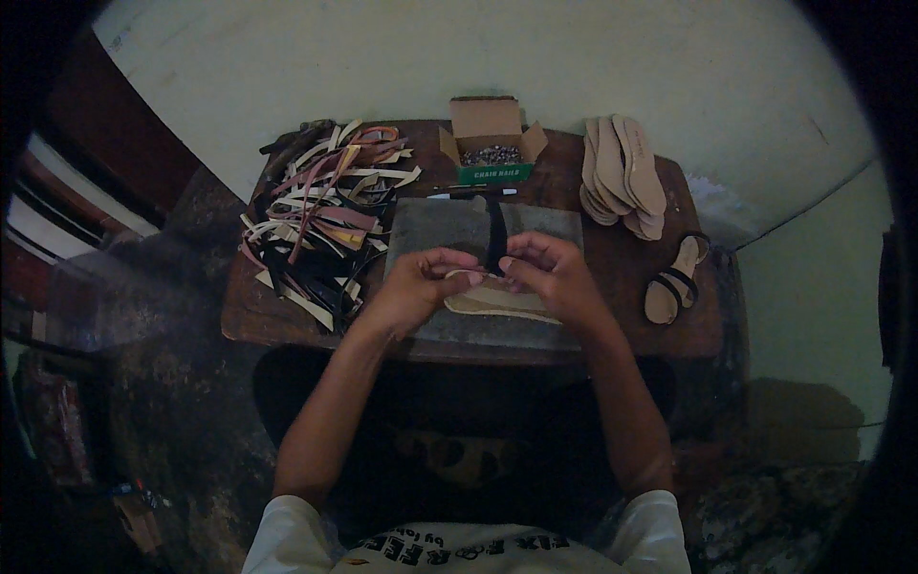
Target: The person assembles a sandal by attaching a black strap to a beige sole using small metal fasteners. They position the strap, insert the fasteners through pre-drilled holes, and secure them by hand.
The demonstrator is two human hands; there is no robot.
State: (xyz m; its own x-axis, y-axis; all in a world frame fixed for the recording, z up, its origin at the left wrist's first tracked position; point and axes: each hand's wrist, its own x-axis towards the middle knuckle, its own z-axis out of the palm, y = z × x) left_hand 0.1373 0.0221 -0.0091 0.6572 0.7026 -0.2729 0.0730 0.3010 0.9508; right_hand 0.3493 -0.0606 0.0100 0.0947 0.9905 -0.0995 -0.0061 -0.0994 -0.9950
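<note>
Together, left hand (pixel 421 279) and right hand (pixel 545 273), wrists bent inward, apparently pinch a black strap (pixel 495 234) over the tan insole (pixel 497 301).

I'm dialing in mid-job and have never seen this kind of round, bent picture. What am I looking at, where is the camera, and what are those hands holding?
There is no machine here: these are a person's two bare hands. The single picture comes from a wide fisheye camera worn on the person's head, looking down, so straight edges curve near the rim and the forearms enter from below.

The hands work over a small wooden table. The left hand and right hand together hold a pale sandal sole and a black strap above a grey work slab.

On the table lie a heap of leather strips at the left, an open cardboard box of small nails at the back, a stack of tan insoles and a sandal with black straps at the right.
</note>
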